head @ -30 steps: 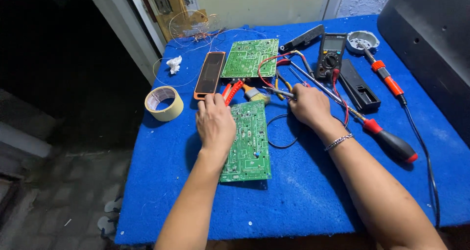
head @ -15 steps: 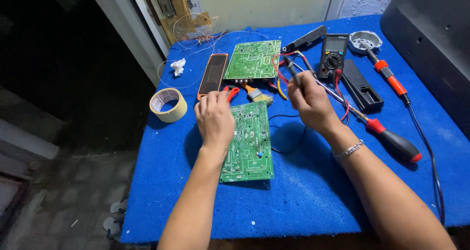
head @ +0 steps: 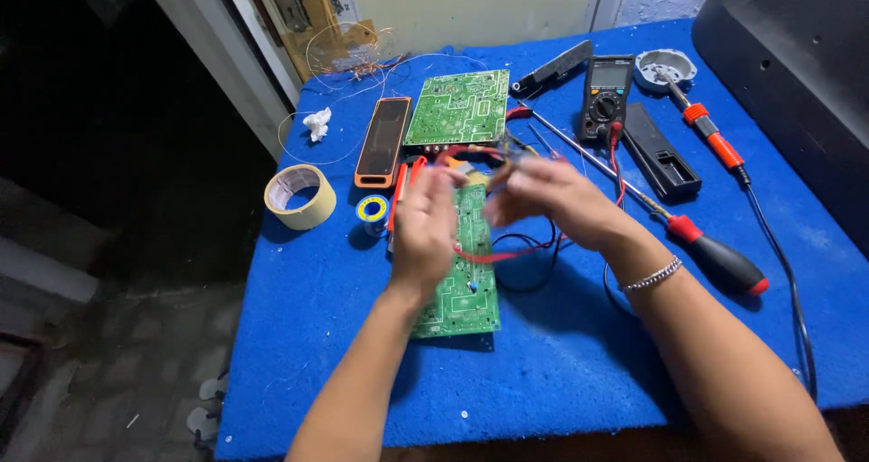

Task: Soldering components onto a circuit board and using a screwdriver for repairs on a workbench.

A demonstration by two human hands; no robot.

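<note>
Both my hands hover, blurred by motion, just above a green circuit board [head: 457, 295] lying on the blue cloth. My right hand [head: 548, 200] is curled around thin red and black test leads [head: 507, 256] that loop down over the board and run toward the black multimeter [head: 605, 95]. My left hand [head: 424, 227] is raised beside it with its fingertips near the same leads; the blur hides whether it grips anything. Red-handled pliers [head: 398, 195] lie partly hidden under my left hand.
A second green board [head: 457, 107], an orange-edged flat device [head: 382, 141], a tape roll [head: 299, 197] and a solder spool [head: 371, 210] lie to the left. A long screwdriver [head: 715, 258], soldering iron [head: 711, 136], black case [head: 661, 150] and round tin [head: 665, 66] are on the right. The table edge [head: 249, 335] drops off on the left.
My left hand has lifted off the near circuit board. Both hands have come together above it, the right one bringing the leads along. The solder spool is now uncovered.
</note>
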